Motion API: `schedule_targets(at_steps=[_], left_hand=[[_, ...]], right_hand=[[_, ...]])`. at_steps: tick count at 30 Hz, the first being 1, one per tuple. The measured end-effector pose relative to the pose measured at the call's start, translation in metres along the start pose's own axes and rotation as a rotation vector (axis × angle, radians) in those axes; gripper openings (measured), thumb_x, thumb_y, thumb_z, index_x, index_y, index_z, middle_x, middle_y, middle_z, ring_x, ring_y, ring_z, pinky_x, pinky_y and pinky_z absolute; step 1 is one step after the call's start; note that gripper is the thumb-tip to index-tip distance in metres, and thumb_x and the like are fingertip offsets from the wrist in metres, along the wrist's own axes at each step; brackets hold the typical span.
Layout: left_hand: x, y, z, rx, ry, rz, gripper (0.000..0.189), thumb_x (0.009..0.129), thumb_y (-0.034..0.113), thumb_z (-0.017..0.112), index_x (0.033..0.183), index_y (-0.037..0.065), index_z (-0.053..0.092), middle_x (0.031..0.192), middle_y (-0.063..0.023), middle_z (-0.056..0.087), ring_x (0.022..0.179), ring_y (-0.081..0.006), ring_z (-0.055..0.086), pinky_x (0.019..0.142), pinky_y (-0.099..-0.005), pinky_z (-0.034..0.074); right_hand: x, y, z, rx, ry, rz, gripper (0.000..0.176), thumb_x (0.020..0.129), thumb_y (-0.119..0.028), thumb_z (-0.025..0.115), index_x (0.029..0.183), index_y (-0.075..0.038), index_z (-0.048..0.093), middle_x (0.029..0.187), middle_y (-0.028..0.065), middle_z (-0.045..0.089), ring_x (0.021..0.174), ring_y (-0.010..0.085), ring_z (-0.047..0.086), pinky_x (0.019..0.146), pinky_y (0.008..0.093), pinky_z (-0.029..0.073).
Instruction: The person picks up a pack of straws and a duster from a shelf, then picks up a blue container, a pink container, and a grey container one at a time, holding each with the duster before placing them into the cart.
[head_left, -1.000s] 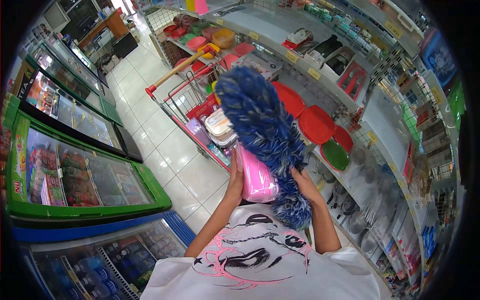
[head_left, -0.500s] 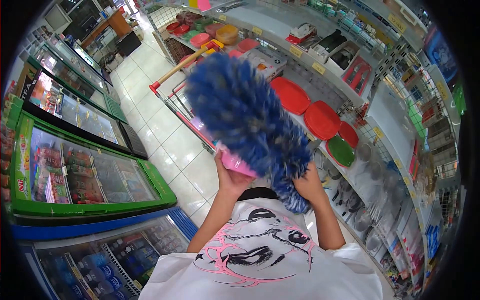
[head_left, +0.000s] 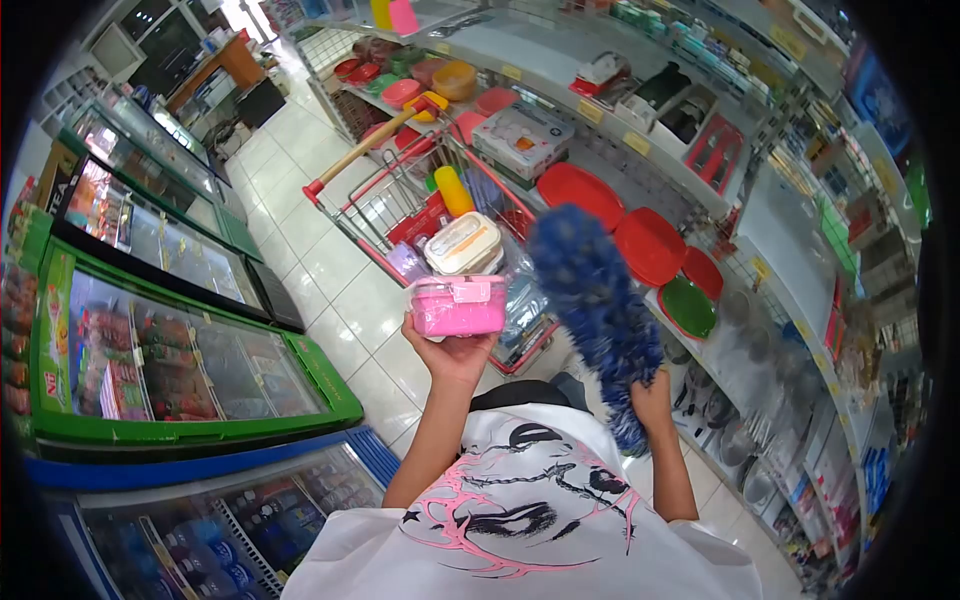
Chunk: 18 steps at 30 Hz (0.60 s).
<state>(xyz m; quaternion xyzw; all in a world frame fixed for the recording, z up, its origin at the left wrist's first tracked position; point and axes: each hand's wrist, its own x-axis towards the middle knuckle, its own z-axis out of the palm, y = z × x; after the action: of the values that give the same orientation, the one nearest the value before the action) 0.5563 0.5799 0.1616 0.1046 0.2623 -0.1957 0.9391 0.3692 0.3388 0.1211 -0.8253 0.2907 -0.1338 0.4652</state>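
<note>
At eleven o'clock from the shirt (head_left: 530, 490), the left hand (head_left: 455, 357) holds a pink box (head_left: 458, 310) and the right hand (head_left: 653, 402) grips a fluffy duster (head_left: 592, 280) at one, likely a carrying step, next needing steadiness.

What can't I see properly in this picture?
In the head view:
Underside of the pink box: hidden, facing the left hand.
Most fingers of the right hand: behind the blue duster.
Whatever's under the cream box: covered by it.
Writing on price tags: too small, blurred.
</note>
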Motion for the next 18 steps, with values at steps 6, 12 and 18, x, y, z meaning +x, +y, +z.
schedule_targets(at_steps=[6,12,18], left_hand=[[0.058,-0.014,-0.042,0.388,-0.481,0.334,0.049,0.089,0.039,0.049,0.128,0.009,0.047,0.125,-0.0085,0.052,0.117,-0.0254,0.049,0.1,-0.0421,0.04],[0.023,-0.016,-0.025,0.106,-0.456,-0.051,0.068,0.075,0.059,0.062,0.126,0.017,0.05,0.129,-0.0101,0.052,0.121,-0.0328,0.049,0.095,-0.0585,0.042],[-0.003,-0.048,-0.018,0.202,-0.411,-0.153,0.059,0.086,0.046,0.056,0.131,0.01,0.043,0.129,-0.0098,0.051,0.119,-0.028,0.049,0.102,-0.0503,0.038]], right_hand=[[-0.01,-0.024,0.003,-0.115,-0.273,-0.25,0.03,0.057,-0.012,0.059,0.082,0.005,0.062,0.076,0.0267,0.061,0.072,0.0406,0.061,0.066,0.0417,0.049],[-0.001,0.047,-0.038,-0.198,0.174,0.122,0.029,0.071,-0.014,0.06,0.092,0.007,0.063,0.08,0.0237,0.066,0.073,0.0315,0.066,0.069,0.038,0.05],[0.003,-0.022,-0.099,0.041,0.096,0.157,0.029,0.07,-0.018,0.063,0.087,0.006,0.063,0.071,0.0184,0.063,0.066,0.0232,0.06,0.063,0.0369,0.048]])
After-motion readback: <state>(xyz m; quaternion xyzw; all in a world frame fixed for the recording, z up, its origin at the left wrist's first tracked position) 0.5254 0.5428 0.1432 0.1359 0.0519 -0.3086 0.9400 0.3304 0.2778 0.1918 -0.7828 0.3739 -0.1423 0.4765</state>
